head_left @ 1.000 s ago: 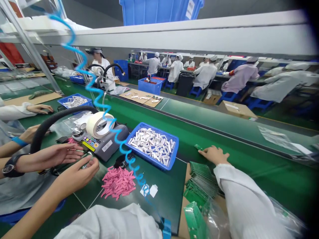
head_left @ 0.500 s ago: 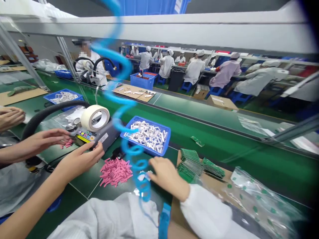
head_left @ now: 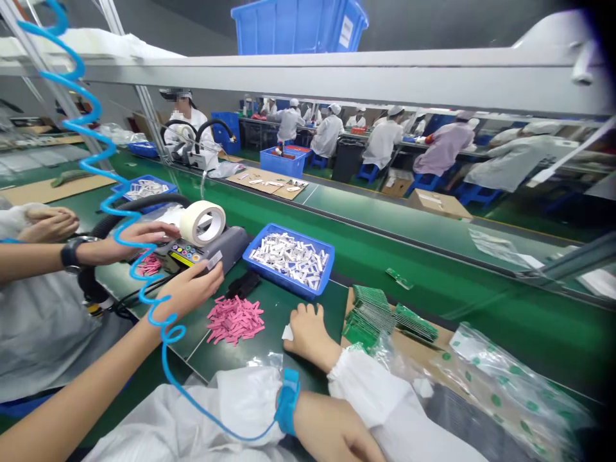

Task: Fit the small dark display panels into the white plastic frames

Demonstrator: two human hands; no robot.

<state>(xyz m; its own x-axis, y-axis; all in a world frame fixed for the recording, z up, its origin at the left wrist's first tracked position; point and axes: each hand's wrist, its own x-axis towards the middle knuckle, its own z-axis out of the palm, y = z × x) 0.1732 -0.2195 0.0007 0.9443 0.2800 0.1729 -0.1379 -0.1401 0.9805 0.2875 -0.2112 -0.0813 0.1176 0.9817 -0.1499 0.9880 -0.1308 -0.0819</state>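
a small white piece (head_left: 287,333) is partly covered by the right hand (head_left: 308,330), its pale edge left exposed at the thumb side; the fingers are bent down toward the green tabletop (head_left: 278,309), and whether the piece is pinched or merely touched cannot be told. the left hand (head_left: 332,423), banded at the wrist by a blue strap (head_left: 289,401), is held just below that grip, its fingertips not shown, so its hold cannot be told either. just beyond the right fingers, a blue tray (head_left: 306,292) is filled with white plastic parts (head_left: 289,256). to the left of the grip, pink strips (head_left: 235,319) are heaped. to its right, green circuit boards (head_left: 370,314) are stacked on cardboard (head_left: 407,346), with a single board (head_left: 399,278) laid farther beyond. well to the left, a co-worker's hand (head_left: 194,290) is held beside a grey machine (head_left: 233,245), on which a tape roll (head_left: 192,223) is stood.
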